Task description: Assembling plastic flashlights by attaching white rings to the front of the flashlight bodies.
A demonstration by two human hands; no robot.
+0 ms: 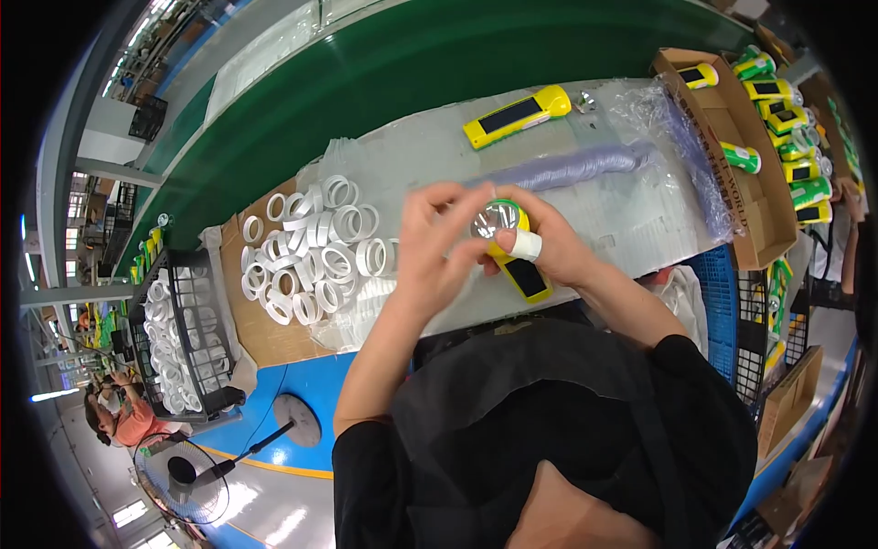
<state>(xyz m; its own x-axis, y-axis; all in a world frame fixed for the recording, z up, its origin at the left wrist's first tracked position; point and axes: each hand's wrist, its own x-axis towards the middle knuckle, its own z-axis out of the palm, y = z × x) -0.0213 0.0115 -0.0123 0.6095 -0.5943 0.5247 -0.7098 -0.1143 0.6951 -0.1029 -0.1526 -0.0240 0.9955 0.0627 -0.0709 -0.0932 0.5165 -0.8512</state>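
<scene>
A yellow flashlight point(528, 277) with a dark panel on its body and a green rim is in my right hand point(555, 240), whose fingers wrap round its head. White wrap point(524, 244) covers part of my right thumb. The round silvery lens end point(495, 220) faces up between the hands. My left hand point(437, 240) is at the left of that lens, slightly blurred, thumb and fingers apart; whether its fingertips touch the rim is not clear. Farther off, a second yellow flashlight point(518, 116) lies on the table, with a small shiny piece point(583, 102) by its head.
Many loose white rings point(315, 242) lie on cardboard at the left. A black crate point(197, 339) holds more rings. A purplish plastic-wrapped roll point(572, 169) crosses the table. At the right stands a cardboard box point(764, 215) with flashlights. A fan point(183, 478) and another person point(128, 414) are at lower left.
</scene>
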